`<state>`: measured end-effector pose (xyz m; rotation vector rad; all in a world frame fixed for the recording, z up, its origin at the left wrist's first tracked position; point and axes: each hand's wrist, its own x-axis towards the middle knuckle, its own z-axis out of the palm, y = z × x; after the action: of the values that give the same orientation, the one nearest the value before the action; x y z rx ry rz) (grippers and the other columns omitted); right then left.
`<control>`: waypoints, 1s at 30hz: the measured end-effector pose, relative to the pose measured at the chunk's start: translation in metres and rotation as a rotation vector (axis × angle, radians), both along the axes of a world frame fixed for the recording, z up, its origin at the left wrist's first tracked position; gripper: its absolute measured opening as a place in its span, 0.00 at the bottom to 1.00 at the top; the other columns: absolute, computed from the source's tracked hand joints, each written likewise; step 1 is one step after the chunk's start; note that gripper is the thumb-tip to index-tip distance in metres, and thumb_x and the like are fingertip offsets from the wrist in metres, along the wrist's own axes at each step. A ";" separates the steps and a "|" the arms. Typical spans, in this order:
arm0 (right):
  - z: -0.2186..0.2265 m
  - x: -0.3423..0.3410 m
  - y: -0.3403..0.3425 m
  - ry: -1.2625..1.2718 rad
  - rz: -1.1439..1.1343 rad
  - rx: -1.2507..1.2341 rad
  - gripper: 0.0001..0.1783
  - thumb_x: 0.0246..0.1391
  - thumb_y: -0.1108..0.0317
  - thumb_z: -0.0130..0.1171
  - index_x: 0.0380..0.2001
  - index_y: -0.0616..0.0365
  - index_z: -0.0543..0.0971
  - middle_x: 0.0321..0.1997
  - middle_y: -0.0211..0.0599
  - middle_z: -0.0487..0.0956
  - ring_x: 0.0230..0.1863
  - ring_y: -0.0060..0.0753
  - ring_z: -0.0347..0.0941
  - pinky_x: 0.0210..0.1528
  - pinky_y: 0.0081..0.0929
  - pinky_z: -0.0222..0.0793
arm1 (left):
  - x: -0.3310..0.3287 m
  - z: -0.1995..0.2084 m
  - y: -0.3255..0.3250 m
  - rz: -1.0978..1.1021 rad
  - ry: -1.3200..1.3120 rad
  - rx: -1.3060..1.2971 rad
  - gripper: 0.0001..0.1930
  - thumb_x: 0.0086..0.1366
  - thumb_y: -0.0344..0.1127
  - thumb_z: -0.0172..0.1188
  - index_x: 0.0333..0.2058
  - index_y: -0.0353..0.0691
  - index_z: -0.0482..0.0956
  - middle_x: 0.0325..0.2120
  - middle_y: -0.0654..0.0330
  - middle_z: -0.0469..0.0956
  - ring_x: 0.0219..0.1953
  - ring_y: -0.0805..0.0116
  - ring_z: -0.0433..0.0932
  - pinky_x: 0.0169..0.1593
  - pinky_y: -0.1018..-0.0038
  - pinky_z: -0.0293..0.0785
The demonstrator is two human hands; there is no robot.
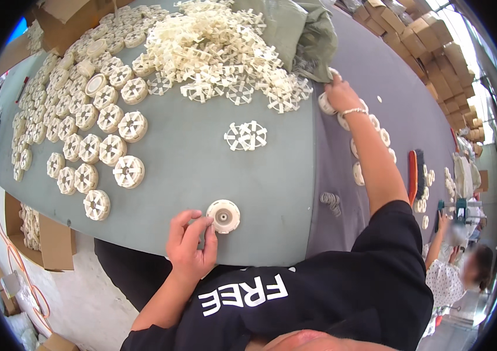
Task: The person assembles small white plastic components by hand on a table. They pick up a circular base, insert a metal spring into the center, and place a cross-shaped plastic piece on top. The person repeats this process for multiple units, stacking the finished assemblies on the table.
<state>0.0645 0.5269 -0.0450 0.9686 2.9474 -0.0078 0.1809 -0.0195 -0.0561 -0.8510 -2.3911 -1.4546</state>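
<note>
A round cream plastic housing [225,216] with a small hole at its centre lies near the table's front edge. Beside it is my left hand [192,243], thumb and index finger curled close together at the housing's left rim. My right arm is stretched far out to the right. At its end, my right hand [342,95] has its fingers bent over a white round part [333,72], mostly hidden by the hand. Another round part [326,103] lies just under that hand. A few flat spoked cream pieces [245,136] lie mid-table, partly overlapping.
Many round assembled parts [111,119] cover the table's left side. A heap of loose spoked pieces [213,50] sits at the back beside a grey-green sack [295,35]. On the right are a coiled spring [331,203], a red-backed brush [416,175] and a person [456,272].
</note>
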 end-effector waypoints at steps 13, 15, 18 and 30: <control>0.059 0.144 -0.216 0.280 0.551 -0.295 0.18 0.63 0.60 0.67 0.54 0.49 0.79 0.51 0.41 0.80 0.42 0.52 0.82 0.46 0.45 0.79 | -0.013 0.025 0.023 -0.066 0.062 -0.351 0.46 0.53 0.49 0.81 0.68 0.41 0.72 0.65 0.50 0.74 0.54 0.49 0.83 0.46 0.62 0.84; 0.063 0.164 -0.249 0.221 0.683 -0.457 0.15 0.61 0.65 0.66 0.50 0.52 0.80 0.48 0.43 0.79 0.42 0.52 0.80 0.47 0.44 0.78 | -0.012 0.021 0.023 -0.099 -0.048 -0.396 0.43 0.55 0.48 0.80 0.68 0.43 0.73 0.63 0.53 0.77 0.55 0.49 0.83 0.49 0.60 0.85; 0.052 0.183 -0.294 0.204 0.921 -0.696 0.14 0.56 0.74 0.65 0.46 0.56 0.80 0.46 0.44 0.78 0.47 0.52 0.77 0.52 0.45 0.76 | -0.014 0.011 0.019 -0.116 0.062 -0.367 0.37 0.60 0.47 0.77 0.66 0.42 0.75 0.61 0.56 0.78 0.50 0.54 0.86 0.43 0.64 0.85; 0.047 0.192 -0.277 0.265 0.668 -0.943 0.20 0.55 0.77 0.73 0.52 0.56 0.85 0.52 0.34 0.85 0.48 0.33 0.84 0.51 0.31 0.81 | -0.014 0.015 0.016 -0.132 -0.074 -0.281 0.33 0.56 0.40 0.79 0.61 0.44 0.80 0.57 0.59 0.81 0.52 0.55 0.85 0.49 0.64 0.83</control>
<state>0.2567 0.2495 0.0015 -0.1510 2.7232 -1.4030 0.1665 -0.0031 -0.0409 -1.0525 -2.6848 -1.2285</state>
